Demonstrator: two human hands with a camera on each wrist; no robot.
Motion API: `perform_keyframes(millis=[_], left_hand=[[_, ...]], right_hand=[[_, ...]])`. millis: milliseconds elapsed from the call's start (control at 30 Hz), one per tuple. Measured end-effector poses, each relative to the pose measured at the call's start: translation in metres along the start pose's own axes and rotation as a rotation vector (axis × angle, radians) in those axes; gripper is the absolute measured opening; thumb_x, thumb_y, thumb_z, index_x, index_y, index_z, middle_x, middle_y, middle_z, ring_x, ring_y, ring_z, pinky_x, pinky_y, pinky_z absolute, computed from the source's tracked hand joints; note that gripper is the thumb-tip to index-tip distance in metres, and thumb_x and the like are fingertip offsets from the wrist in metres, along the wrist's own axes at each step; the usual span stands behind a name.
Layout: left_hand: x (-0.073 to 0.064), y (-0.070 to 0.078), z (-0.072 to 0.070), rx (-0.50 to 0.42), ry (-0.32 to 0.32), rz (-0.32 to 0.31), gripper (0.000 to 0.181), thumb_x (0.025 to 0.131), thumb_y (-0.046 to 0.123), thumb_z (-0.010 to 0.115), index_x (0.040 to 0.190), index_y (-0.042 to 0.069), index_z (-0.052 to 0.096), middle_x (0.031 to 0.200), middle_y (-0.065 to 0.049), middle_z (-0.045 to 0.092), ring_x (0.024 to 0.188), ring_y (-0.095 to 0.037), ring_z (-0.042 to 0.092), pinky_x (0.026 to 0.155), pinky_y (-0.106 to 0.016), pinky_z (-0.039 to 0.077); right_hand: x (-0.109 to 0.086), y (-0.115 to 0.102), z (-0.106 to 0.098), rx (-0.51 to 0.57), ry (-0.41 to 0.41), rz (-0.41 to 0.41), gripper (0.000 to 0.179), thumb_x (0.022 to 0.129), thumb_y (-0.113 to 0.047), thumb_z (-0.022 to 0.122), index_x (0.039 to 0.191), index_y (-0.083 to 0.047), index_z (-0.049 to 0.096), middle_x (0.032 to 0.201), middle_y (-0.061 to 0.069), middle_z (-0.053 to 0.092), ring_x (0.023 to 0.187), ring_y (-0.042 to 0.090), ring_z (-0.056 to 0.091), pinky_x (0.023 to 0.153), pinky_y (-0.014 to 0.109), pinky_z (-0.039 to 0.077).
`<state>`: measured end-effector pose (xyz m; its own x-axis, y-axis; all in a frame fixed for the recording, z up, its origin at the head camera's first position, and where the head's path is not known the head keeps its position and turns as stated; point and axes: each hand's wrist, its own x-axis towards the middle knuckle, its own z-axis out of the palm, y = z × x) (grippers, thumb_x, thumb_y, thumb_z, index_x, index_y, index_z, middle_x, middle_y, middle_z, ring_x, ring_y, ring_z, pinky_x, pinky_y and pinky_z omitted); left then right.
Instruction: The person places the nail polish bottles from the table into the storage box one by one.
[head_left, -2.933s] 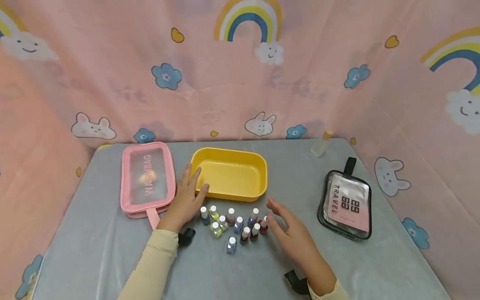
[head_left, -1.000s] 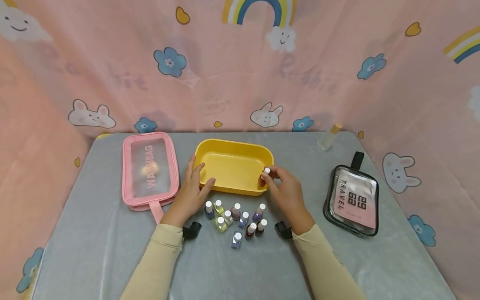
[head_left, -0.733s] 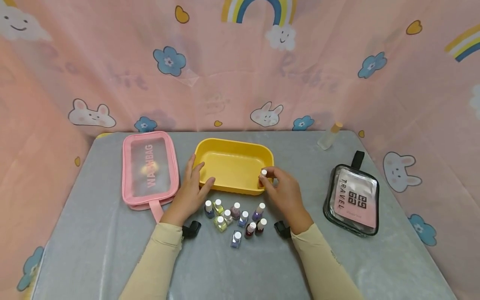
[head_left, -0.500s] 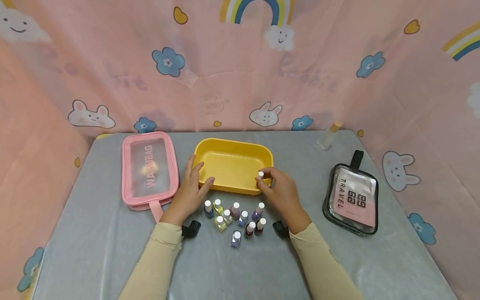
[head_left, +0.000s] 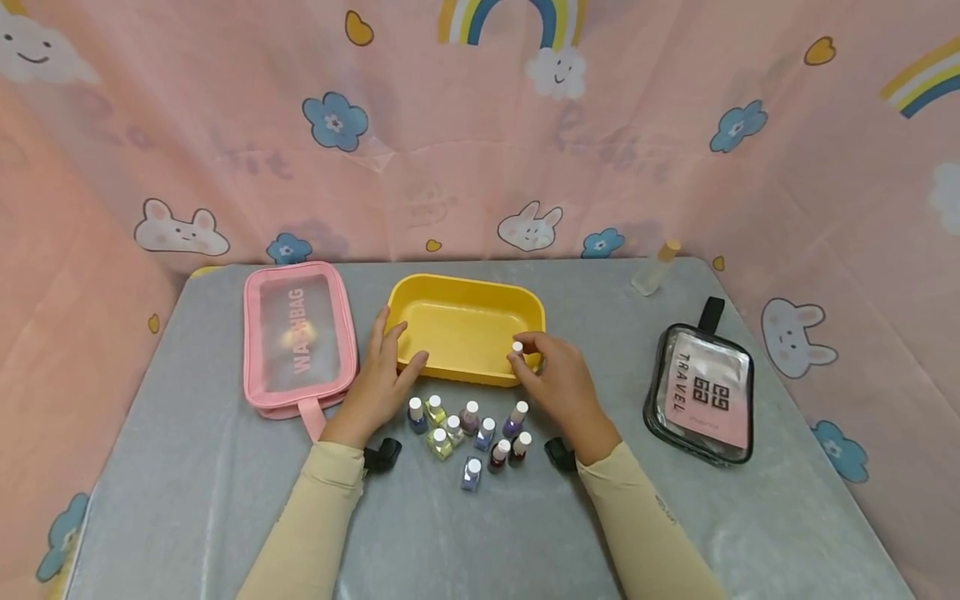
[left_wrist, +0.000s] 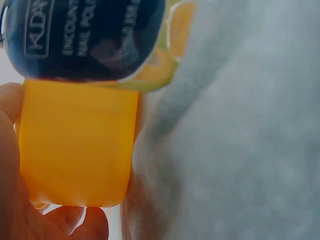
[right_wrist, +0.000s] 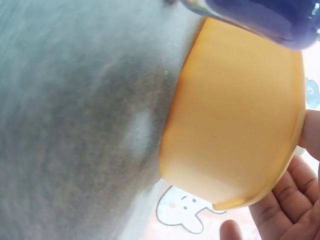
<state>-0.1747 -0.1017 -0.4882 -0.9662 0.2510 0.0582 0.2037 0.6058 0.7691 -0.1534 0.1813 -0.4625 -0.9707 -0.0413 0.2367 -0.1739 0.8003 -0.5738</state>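
Observation:
In the head view my right hand [head_left: 561,385] pinches a nail polish bottle by its white cap [head_left: 517,347] over the front right corner of the yellow tray [head_left: 465,371]. The fingers hide most of this bottle's body. My left hand [head_left: 377,379] rests at the tray's left front corner, fingers spread and fairly straight along the rim. Several more nail polish bottles [head_left: 484,435] stand in a cluster before the tray. A dark blue bottle [left_wrist: 85,40] looms close in the left wrist view, and a purple one [right_wrist: 270,17] in the right.
Left of the tray lies a pink wash bag [head_left: 300,342] with a clear panel. A black-edged travel pouch [head_left: 705,392] lies at the right. Behind it stands a small clear bottle [head_left: 652,275] with a tan cap. A pink printed curtain [head_left: 435,150] hangs behind the grey tabletop [head_left: 225,500].
My right hand has picked up the dark red nail polish bottle from the cluster's right side, carried it to the tray and lowered it at the corner. My left hand stays by the tray.

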Motion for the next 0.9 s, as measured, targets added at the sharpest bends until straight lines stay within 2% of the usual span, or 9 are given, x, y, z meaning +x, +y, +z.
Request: perform_keyframes(millis=[433, 567, 733, 900], left_hand=[[0.000, 0.000, 0.000, 0.002, 0.005, 0.018, 0.076, 0.110, 0.050, 0.053, 0.163, 0.001, 0.031, 0.177, -0.008, -0.009, 0.157, -0.040, 0.023, 0.121, -0.060, 0.029], [0.001, 0.000, 0.000, -0.001, 0.005, 0.019, 0.075, 0.110, 0.048, 0.054, 0.164, 0.001, 0.031, 0.177, -0.007, -0.009, 0.157, -0.040, 0.023, 0.121, -0.060, 0.029], [0.000, 0.001, -0.001, -0.004, 0.000, 0.009, 0.075, 0.110, 0.046, 0.055, 0.164, 0.001, 0.030, 0.177, -0.009, -0.009, 0.157, -0.041, 0.022, 0.120, -0.061, 0.029], [0.000, 0.001, -0.001, -0.006, -0.006, 0.005, 0.075, 0.110, 0.046, 0.055, 0.164, 0.001, 0.029, 0.177, -0.009, -0.010, 0.157, -0.041, 0.021, 0.120, -0.062, 0.029]], right_hand=[[0.001, -0.005, -0.005, 0.046, -0.056, 0.074, 0.032, 0.100, -0.022, 0.075, 0.128, -0.007, 0.071, 0.115, 0.008, 0.072, 0.102, 0.028, 0.063, 0.099, 0.048, 0.055], [0.000, -0.006, -0.007, 0.070, -0.065, 0.093, 0.034, 0.101, -0.023, 0.075, 0.131, -0.008, 0.070, 0.121, 0.008, 0.071, 0.109, 0.029, 0.062, 0.105, 0.049, 0.052], [-0.002, -0.008, -0.015, 0.120, -0.070, 0.113, 0.044, 0.102, -0.026, 0.074, 0.141, -0.009, 0.065, 0.135, 0.007, 0.068, 0.126, 0.030, 0.059, 0.112, 0.053, 0.046], [-0.010, -0.014, -0.033, 0.217, -0.021, 0.089, 0.047, 0.101, -0.028, 0.076, 0.143, -0.011, 0.064, 0.139, 0.003, 0.067, 0.130, 0.027, 0.059, 0.112, 0.056, 0.045]])
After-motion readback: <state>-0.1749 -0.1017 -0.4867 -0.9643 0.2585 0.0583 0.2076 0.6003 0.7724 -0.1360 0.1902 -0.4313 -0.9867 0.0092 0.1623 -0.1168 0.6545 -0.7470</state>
